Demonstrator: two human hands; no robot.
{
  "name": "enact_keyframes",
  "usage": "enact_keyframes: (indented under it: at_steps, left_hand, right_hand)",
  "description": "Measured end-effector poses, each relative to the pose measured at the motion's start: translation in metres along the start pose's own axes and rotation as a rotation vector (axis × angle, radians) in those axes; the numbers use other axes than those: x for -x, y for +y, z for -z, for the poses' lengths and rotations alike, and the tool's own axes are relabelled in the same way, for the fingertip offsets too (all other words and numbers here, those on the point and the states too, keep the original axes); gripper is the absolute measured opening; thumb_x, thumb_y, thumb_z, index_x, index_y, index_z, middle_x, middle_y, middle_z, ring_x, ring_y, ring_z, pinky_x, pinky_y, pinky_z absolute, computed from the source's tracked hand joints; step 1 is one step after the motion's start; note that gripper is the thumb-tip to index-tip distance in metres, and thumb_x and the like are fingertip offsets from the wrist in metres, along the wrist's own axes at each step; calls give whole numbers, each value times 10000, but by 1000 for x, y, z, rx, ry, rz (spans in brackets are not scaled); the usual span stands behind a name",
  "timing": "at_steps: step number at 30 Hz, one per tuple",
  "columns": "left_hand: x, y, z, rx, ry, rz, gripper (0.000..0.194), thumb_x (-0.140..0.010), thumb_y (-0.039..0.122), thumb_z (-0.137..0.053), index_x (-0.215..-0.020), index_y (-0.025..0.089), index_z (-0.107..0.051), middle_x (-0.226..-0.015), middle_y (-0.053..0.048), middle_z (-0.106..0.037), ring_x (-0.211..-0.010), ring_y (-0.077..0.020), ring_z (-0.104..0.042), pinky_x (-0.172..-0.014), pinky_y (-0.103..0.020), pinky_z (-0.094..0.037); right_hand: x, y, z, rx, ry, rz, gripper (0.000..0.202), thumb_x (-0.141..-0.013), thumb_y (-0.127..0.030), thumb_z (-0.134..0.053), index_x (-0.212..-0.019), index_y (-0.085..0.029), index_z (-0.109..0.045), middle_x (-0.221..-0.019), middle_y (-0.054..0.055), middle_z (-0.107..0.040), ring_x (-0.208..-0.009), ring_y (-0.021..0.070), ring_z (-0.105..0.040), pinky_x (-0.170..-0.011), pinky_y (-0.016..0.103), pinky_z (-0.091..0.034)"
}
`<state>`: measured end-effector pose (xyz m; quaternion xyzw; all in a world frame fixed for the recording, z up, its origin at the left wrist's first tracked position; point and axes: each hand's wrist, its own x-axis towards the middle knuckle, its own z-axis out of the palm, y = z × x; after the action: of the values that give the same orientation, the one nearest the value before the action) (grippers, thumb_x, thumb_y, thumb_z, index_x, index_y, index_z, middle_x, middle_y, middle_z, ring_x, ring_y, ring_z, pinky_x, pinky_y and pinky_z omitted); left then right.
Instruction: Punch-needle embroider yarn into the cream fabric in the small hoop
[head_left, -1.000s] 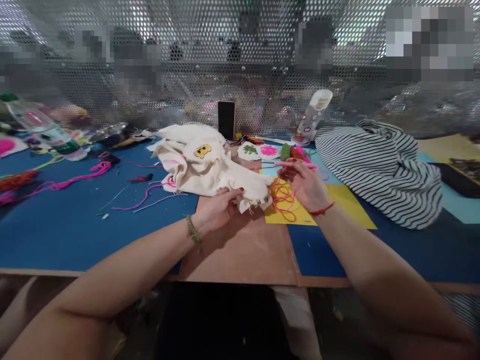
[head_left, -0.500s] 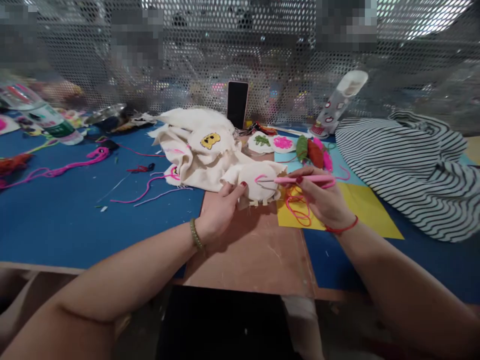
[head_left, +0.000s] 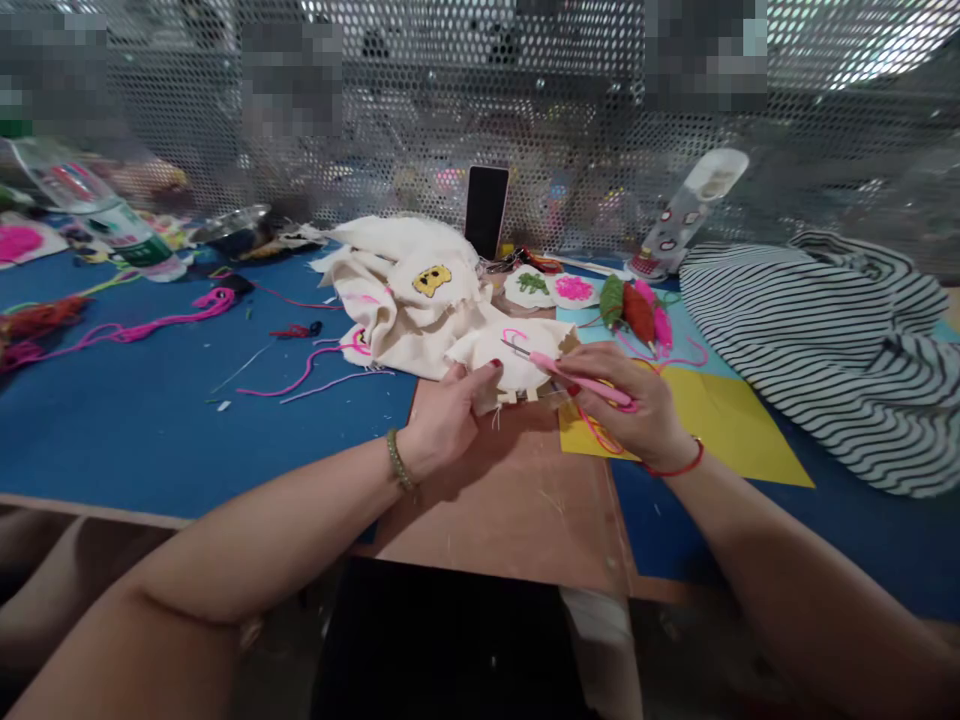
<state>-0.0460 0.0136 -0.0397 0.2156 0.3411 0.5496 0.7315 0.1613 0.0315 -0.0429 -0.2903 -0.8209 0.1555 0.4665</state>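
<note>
My left hand [head_left: 452,408] pinches the lower left edge of cream cloth [head_left: 480,350], which is stretched flat over a round frame with pale tabs at its lower edge. A curved pink line [head_left: 514,333] shows on the cloth. In the fingers of my right hand [head_left: 626,398] is a slim pink-handled tool [head_left: 581,378] with a thin, dark metal tip; its exact kind is unclear. That tip points up and left, over or against the pink line; I cannot tell whether they touch. Orange-pink thread [head_left: 598,432] lies under my right hand.
Behind lie a bundled cream cloth with a yellow patch [head_left: 431,281], a propped phone [head_left: 486,212], two round patches [head_left: 574,288] and yarn bundles [head_left: 639,315]. Striped fabric [head_left: 817,350] covers the right. Leftward are a bottle [head_left: 127,235] and pink yarn [head_left: 169,325]. A perforated metal screen [head_left: 420,150] stands behind.
The pink-handled tool has swung from nearly level to slanting, its tip higher and its back end lower. My right hand has turned with it. My left hand keeps its hold on the cloth.
</note>
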Motion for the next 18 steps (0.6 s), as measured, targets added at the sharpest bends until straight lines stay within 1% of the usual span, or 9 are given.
enact_keyframes:
  at_steps: [4,6,9,11,13,16,18]
  left_hand:
    - [1,0,-2,-27,0,-16,358,-715,51,-742,-1026,185,-626,-903,-32,-733,-831,-148,-692,-837,-290,-543]
    - [1,-2,-2,-28,-2,-15,349,-712,57,-747,-1018,185,-638,-909,-38,-738,-837,-150,-695,-829,-280,-545]
    - [1,-5,1,-39,-4,-5,320,-713,94,-767,-1002,180,-658,-923,-49,-745,-829,-160,-698,-784,-276,-549]
    - [0,-6,3,-46,12,-8,303,-713,118,-781,-990,177,-673,-927,-54,-748,-818,-160,-695,-769,-277,-545]
    - [-1,-7,4,-53,19,-15,265,-716,129,-787,-960,164,-690,-921,-60,-749,-805,-153,-689,-780,-275,-537]
    - [-1,-6,4,-46,5,-20,228,-731,130,-779,-944,153,-697,-921,-67,-750,-803,-152,-687,-824,-294,-530]
    - [-1,-7,4,-46,-8,-24,254,-728,112,-776,-961,162,-690,-907,-63,-748,-821,-163,-692,-865,-321,-523]
  right_hand:
    - [3,-1,-4,41,3,17,316,-900,-159,-581,-1190,-263,-651,-1046,65,-731,-935,209,-664,-822,402,-553]
    - [4,-2,-8,62,-3,39,287,-900,-147,-574,-1158,-253,-644,-993,64,-726,-882,196,-668,-770,365,-552]
    - [6,-5,-15,101,-62,90,199,-894,-146,-574,-1060,-239,-631,-886,46,-704,-805,182,-661,-708,324,-540]
    - [7,-7,-18,136,-90,114,170,-894,-143,-568,-1032,-232,-613,-874,46,-694,-809,184,-657,-710,320,-535]
    - [7,-9,-20,177,-103,131,178,-900,-141,-557,-1048,-231,-599,-899,53,-692,-829,191,-654,-724,328,-534]
    - [6,-11,-22,238,-131,157,188,-914,-145,-537,-1072,-234,-584,-931,65,-691,-854,206,-653,-734,342,-532]
    - [6,-13,-23,281,-154,167,175,-927,-153,-518,-1070,-234,-578,-911,66,-689,-840,213,-655,-727,346,-529]
